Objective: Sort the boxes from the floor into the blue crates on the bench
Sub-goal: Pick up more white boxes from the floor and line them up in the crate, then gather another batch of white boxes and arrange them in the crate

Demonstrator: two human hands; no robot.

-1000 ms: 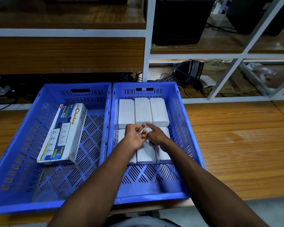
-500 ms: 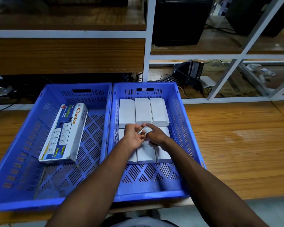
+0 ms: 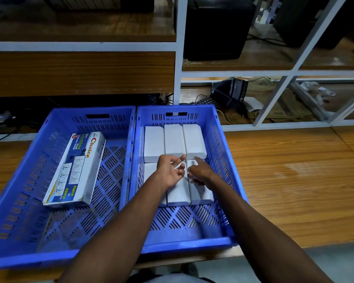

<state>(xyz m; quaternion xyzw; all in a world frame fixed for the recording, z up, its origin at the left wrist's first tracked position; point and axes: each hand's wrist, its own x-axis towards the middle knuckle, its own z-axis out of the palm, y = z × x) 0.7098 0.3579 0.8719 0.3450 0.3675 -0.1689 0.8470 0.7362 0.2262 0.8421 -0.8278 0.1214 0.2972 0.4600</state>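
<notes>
Two blue crates stand side by side on the wooden bench. The left crate [image 3: 18, 180] holds one printed "Choice" socket box [image 3: 74, 170] lying flat. In the right crate [image 3: 223, 152] several plain white boxes lie in two rows, the far row [image 3: 173, 141] uncovered. Both my hands hover over the near row [image 3: 178, 194]. My left hand [image 3: 170, 172] has its palm turned inward, fingers loosely spread, and holds nothing. My right hand [image 3: 200, 172] rests on the near right white box [image 3: 200, 194], index finger stretched forward.
Bare bench top [image 3: 294, 170] stretches to the right of the crates. Behind them rises a white-framed shelf unit [image 3: 178, 58] with black cases, cables and clutter. A strip of grey floor [image 3: 325, 262] shows at the lower right.
My two hands, whose fingertips met over the white boxes, have drawn slightly apart. The left hand's fingers have spread.
</notes>
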